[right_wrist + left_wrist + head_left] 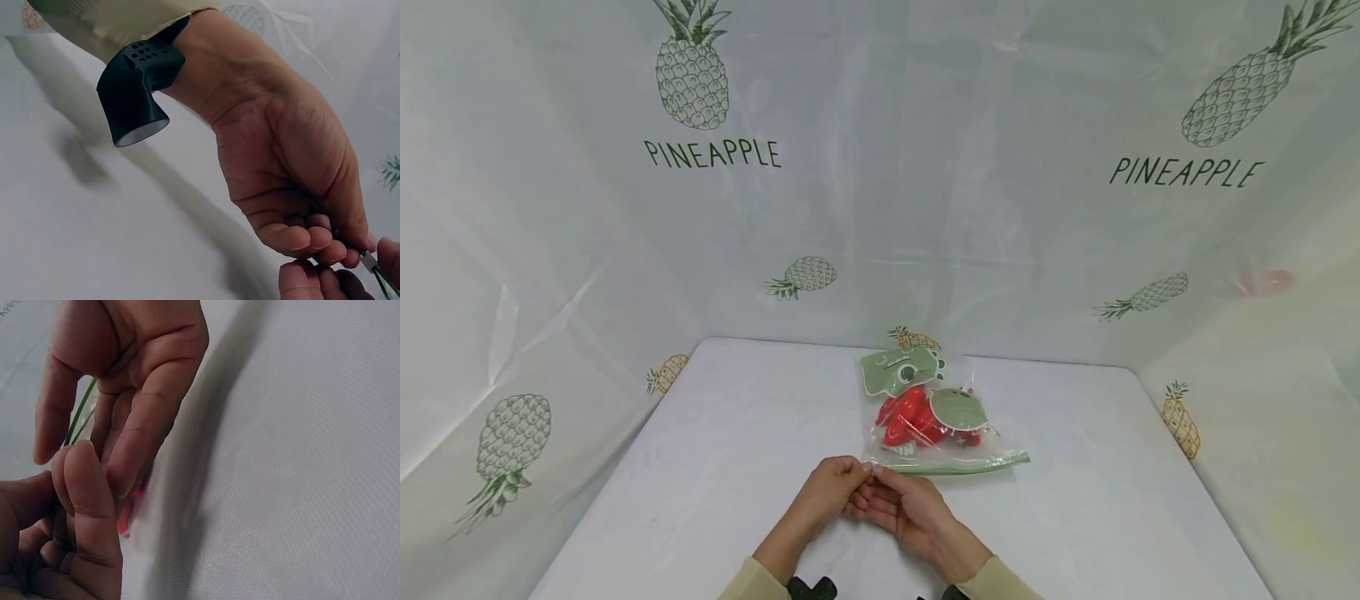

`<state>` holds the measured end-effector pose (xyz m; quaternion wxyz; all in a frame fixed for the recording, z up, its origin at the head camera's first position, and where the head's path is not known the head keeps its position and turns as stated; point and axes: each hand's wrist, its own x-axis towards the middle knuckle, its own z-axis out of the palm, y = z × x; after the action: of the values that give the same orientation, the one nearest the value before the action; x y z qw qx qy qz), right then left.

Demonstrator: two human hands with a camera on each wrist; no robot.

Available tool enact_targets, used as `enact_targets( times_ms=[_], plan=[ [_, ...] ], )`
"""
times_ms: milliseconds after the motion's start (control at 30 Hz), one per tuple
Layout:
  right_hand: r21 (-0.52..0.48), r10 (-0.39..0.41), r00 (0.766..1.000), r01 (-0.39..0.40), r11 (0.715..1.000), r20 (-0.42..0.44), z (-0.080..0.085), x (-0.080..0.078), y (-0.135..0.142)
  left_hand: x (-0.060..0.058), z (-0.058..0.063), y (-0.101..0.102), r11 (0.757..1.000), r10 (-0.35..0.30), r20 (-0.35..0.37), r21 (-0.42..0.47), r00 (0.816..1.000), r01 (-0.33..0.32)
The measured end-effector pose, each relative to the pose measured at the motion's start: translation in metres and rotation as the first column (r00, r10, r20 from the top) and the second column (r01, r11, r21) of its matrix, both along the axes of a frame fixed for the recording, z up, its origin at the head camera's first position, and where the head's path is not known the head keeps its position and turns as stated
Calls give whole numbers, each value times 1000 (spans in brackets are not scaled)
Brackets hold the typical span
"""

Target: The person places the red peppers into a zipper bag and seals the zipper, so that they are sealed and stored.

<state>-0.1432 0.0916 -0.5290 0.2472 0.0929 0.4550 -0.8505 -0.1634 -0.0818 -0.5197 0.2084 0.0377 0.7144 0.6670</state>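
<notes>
A clear zip bag (pixel 901 373) with green cartoon prints lies flat, holding glossy red objects (pixel 913 417) whose kind I cannot tell. Its green zip strip (pixel 955 468) runs along the near edge. At the strip's left end, my left hand (pixel 831 492) and right hand (pixel 919 508) meet and pinch the bag's corner between thumbs and fingers, mostly hiding it. A small pale piece (pixel 369 261) with green lines beside it shows between the fingertips in the right wrist view. In the left wrist view, part of the green edge (pixel 81 412) appears behind the right hand's fingers.
A white-covered table (pixel 737 417) carries the bag near its middle. Behind and beside it hangs a pale curtain (pixel 925 167) printed with pineapples. A black wrist mount (pixel 137 94) sits on the left wrist near the beige sleeve (pixel 119 25).
</notes>
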Motion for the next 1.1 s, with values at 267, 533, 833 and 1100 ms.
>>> enact_targets(
  times_ms=[267, 533, 833, 1100],
  plan=[
    [43, -48, 999, 48, 998, 8, 1, 0, -2, 2, 1, 2, 1000, 1, -10, -18, 1000, -1],
    [45, -89, 996, 87, 995, 30, 3, -2, -2, 4, 2, 6, 997, 27, -76, -75, 997, -33],
    [47, -113, 993, 112, 993, 24, 2, -3, 4, 2, 1, 5, 994, 64, -91, -88, 994, -72],
    [78, -115, 993, 113, 991, 19, -1, -4, 16, -1, 1, 1, 993, 91, -89, -72, 992, -97]
  ],
)
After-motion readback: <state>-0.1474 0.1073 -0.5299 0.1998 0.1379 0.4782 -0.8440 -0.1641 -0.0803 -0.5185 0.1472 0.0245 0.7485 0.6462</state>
